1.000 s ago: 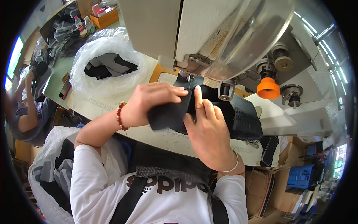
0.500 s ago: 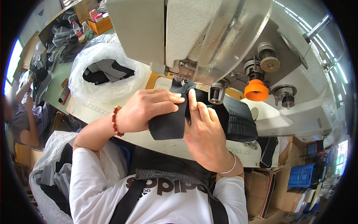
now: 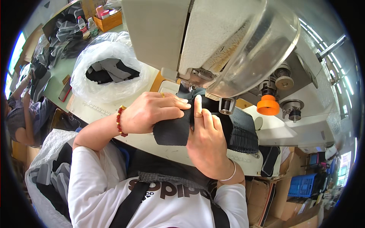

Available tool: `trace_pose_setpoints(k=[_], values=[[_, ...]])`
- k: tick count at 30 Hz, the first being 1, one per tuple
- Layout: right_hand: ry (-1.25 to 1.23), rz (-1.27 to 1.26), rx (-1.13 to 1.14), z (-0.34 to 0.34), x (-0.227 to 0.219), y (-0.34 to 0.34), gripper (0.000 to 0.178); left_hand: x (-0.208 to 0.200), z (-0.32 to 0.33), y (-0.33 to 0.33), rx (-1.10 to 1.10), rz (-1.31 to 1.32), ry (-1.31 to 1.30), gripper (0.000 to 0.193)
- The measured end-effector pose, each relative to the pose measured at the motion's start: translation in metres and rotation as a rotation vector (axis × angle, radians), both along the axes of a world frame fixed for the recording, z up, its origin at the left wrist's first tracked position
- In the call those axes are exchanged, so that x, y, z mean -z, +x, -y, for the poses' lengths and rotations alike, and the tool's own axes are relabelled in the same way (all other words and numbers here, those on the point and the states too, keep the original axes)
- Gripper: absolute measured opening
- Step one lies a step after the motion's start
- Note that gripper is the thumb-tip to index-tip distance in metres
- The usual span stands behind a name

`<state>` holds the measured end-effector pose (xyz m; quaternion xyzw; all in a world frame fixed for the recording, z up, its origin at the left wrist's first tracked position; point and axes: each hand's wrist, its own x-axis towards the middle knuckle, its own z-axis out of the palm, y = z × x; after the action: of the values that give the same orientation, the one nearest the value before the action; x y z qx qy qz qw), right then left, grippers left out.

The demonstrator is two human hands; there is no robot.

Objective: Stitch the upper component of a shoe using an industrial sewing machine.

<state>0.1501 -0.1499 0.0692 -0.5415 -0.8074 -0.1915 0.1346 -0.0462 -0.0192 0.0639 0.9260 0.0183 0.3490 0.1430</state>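
A piece of black fabric lies on the sewing machine's pale bed, its far end under the presser foot. My left hand, wearing a ring and a red bead bracelet, presses its fingers together on the fabric's left side, thumb hidden. Just to its right, my right hand holds the same fabric, index finger straight out near the presser foot and the other fingers bent; its thumb is out of sight. A ribbed black section of the work spreads to the right of this hand. The sewing machine head looms above.
An orange knob and thread tension parts project from the machine at right. Behind my left hand stands a clear plastic bag of grey and black pieces. Another sack sits lower left. A co-worker is at far left; a blue crate is lower right.
The view has shifted slightly, so the machine head looks larger and farther right. Both hands keep nearly the same hold on the black fabric by the presser foot.
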Motion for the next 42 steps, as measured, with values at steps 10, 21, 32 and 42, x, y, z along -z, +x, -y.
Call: trace_pose_setpoints(k=[10,21,32,42], values=[[0.061,-0.054,0.039,-0.010,-0.002,0.003,0.061,-0.004,-0.007,0.002,-0.042,-0.027,0.015,0.035],[0.063,0.041,0.091,0.011,-0.005,-0.002,0.014,-0.003,-0.005,0.005,-0.101,0.028,-0.036,0.034],[0.085,0.073,0.088,0.007,-0.003,0.006,0.012,0.026,-0.005,0.016,0.076,0.494,-0.895,0.025],[0.140,0.078,-0.010,0.000,-0.004,0.010,0.012,0.024,-0.005,0.013,0.048,0.428,-0.827,0.023]])
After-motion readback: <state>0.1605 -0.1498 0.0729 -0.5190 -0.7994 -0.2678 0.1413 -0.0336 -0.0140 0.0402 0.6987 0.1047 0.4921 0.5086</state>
